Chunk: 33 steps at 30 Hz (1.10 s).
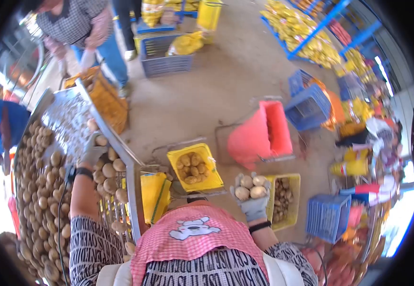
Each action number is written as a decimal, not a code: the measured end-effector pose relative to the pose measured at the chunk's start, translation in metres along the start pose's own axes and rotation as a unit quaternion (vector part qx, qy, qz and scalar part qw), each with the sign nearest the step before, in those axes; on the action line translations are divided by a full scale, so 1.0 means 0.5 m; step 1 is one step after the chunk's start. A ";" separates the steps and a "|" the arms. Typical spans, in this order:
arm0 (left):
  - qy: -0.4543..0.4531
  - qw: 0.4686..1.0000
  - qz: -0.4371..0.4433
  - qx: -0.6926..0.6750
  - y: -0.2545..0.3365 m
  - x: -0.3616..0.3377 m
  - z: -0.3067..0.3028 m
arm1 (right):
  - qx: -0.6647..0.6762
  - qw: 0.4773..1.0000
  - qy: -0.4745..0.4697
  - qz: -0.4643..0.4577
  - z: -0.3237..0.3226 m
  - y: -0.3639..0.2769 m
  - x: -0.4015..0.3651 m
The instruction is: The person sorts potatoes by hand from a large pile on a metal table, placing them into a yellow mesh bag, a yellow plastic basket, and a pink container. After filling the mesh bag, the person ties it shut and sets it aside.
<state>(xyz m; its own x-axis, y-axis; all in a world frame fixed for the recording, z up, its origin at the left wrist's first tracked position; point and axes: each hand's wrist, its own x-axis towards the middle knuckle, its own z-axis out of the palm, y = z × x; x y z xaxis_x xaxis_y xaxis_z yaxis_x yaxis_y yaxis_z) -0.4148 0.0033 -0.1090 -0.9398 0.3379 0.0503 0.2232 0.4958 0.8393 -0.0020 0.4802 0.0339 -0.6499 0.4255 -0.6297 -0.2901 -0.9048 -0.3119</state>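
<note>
Several potatoes (250, 186) rest in my right hand (253, 205), gloved in grey, its fingers curled around them beside a yellow crate (296, 200) of small potatoes. On the sorting table, my left hand (92, 153), also gloved, is at the edge of the potatoes, with one potato (101, 140) at its fingertips. Its fingers are partly hidden, so the grip is unclear. Many potatoes (42, 202) cover the table's left part. A yellow basket (171, 159) holding larger potatoes stands between my hands, in front of my pink checked apron (192, 245).
The metal table rim (133, 190) runs beside my left arm. A pink bin (245, 143) lies ahead to the right, near blue crates (307, 110). A person (80, 24) stands at the far left by an orange sack (107, 107). Another crate (328, 217) is at right.
</note>
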 end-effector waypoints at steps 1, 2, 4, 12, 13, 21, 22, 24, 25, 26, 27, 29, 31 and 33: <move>0.039 0.991 -0.105 -0.080 0.049 -0.008 -0.003 | -0.004 1.000 -0.008 0.015 -0.003 -0.005 0.003; 0.079 0.962 -0.212 -0.153 0.106 -0.021 -0.015 | 0.003 1.000 -0.002 0.000 -0.012 -0.011 0.007; 0.075 0.892 -0.247 -0.370 -0.056 -0.023 -0.070 | 0.018 0.999 -0.037 -0.008 -0.023 -0.027 0.019; -0.220 0.791 -0.098 -0.563 0.352 -0.103 0.150 | 0.015 0.984 0.001 -0.175 0.062 -0.290 0.212; -0.264 0.765 -0.115 -0.576 0.398 -0.111 0.182 | 0.026 0.978 0.046 -0.203 0.067 -0.300 0.222; -0.274 0.924 0.266 0.027 0.713 -0.183 0.477 | -0.088 0.979 -0.117 0.145 0.071 0.037 0.080; -0.274 0.923 0.270 0.026 0.742 -0.199 0.490 | 0.022 0.958 -0.206 0.196 0.030 0.055 0.103; -0.354 0.878 0.263 0.186 0.786 -0.235 0.500 | 0.132 0.916 -0.292 0.242 0.003 0.059 0.096; -0.367 0.871 0.268 0.186 0.790 -0.239 0.505 | 0.067 0.957 -0.214 0.184 0.014 0.052 0.068; -0.366 0.871 0.269 0.187 0.784 -0.233 0.516 | -0.001 0.983 -0.134 0.125 0.026 0.042 0.044; -0.379 0.881 0.276 0.067 0.781 -0.226 0.527 | 0.047 0.979 -0.143 0.139 0.030 0.030 0.025; -0.382 0.883 0.253 -0.104 0.772 -0.225 0.532 | 0.044 0.984 -0.131 0.115 -0.006 -0.002 0.041; -0.356 0.903 0.207 -0.122 0.759 -0.219 0.516 | -0.019 0.991 -0.124 0.033 0.015 -0.051 0.034; -0.325 0.922 0.158 -0.137 0.741 -0.211 0.486 | 0.032 0.996 -0.078 0.007 0.039 -0.127 0.089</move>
<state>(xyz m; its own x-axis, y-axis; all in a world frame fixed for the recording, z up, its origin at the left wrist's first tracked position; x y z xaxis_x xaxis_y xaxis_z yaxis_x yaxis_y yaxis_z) -0.1703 0.3458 0.0649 -0.4651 0.8835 0.0549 0.3020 0.1001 0.9480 -0.0262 0.5562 0.0393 -0.7533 0.4099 -0.5143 -0.3219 -0.9118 -0.2551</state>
